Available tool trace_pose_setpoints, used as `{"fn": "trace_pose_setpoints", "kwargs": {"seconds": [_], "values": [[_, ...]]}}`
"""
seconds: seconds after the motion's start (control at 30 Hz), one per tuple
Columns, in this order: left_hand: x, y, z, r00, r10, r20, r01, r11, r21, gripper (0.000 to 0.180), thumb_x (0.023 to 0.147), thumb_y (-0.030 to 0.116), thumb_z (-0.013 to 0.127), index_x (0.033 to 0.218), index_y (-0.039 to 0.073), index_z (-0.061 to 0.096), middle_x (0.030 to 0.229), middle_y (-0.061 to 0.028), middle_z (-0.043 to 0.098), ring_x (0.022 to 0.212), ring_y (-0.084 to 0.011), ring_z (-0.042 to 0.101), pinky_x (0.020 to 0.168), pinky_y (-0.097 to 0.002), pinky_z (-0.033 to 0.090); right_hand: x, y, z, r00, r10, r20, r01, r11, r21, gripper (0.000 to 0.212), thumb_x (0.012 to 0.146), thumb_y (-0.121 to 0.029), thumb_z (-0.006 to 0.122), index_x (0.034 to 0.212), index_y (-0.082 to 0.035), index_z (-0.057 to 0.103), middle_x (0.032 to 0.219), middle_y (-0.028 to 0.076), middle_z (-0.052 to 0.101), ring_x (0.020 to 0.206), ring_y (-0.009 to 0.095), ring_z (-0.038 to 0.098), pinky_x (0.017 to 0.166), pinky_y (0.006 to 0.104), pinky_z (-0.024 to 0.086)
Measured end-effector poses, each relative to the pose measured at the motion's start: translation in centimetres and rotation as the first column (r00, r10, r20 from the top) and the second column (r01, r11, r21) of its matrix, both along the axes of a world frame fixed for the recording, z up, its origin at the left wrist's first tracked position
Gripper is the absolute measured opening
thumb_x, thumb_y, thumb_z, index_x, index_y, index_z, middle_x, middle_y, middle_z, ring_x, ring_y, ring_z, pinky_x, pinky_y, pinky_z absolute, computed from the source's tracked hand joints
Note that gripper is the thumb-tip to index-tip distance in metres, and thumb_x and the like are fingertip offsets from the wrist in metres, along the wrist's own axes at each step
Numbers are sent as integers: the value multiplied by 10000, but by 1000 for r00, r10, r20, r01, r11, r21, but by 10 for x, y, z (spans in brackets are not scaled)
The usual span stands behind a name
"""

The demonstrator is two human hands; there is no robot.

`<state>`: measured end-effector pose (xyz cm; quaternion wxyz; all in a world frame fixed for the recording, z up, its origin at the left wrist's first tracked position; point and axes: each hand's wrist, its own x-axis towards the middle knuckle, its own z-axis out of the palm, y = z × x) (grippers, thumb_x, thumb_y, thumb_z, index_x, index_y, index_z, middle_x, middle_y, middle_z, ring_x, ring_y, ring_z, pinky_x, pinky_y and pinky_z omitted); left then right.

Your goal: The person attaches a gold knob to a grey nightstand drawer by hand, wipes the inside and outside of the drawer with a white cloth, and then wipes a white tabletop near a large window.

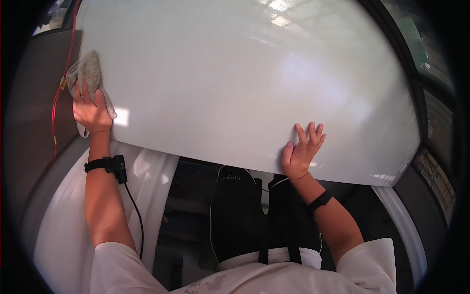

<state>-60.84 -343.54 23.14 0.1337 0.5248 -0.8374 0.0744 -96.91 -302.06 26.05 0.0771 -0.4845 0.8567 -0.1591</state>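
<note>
A large glossy white panel stretches out in front of me. At its left edge my left hand presses on a crumpled grey-beige cloth, which hangs partly over that edge. The fingers lie along the cloth, and their tips are partly hidden by it. My right hand rests on the panel near its front edge, to the right of the middle. Its fingers are spread and it holds nothing.
A red cable with yellow tags runs down the dark panel at the left. White sheeting hangs below the left front edge. A dark frame with glass panes borders the right side. A thin black cable trails from my left wrist strap.
</note>
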Motion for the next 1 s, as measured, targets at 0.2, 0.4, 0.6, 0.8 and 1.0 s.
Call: {"fn": "trace_pose_setpoints", "kwargs": {"seconds": [0.2,0.4,0.6,0.8,1.0], "values": [[-4,30,1,993,117,30,-118,992,39,616,977,465,472,1406,24,487,1473,-178,446,1258,-397,481,1077,-465,359,-3,-9,24,960,-45,276,61,997,-47,451,843,-157,616,1293,-144,593,1443,202,365,1419,485,214,1118,695,62],[-124,225,13,946,303,112,-320,926,202,702,1007,498,370,1514,20,282,1584,-194,244,1415,-404,240,1142,-549,171,-58,79,43,775,111,622,151,923,-353,454,811,-30,614,1252,-132,585,1352,134,446,1325,395,420,1119,625,258],[-306,412,37,993,-43,109,15,969,247,696,982,462,404,1525,48,269,1606,-207,165,1409,-473,187,1124,-616,118,-152,251,47,869,-269,414,364,916,-170,384,831,-30,600,1213,-59,587,1343,181,412,1295,405,426,1061,534,398],[-435,553,46,812,-583,-41,560,756,339,749,808,492,578,1483,200,434,1569,-204,266,1400,-505,206,1070,-691,127,-163,308,49,826,-330,457,445,879,-169,382,866,-44,585,1243,-3,548,1374,208,399,1307,417,419,1060,495,402],[-450,543,53,715,-685,-141,680,633,370,653,837,524,547,1448,303,480,1546,-55,368,1423,-428,271,1105,-636,162,-158,238,74,846,-287,450,407,892,-197,451,895,-99,553,1331,-6,485,1459,259,334,1386,458,307,1139,544,273]]}}
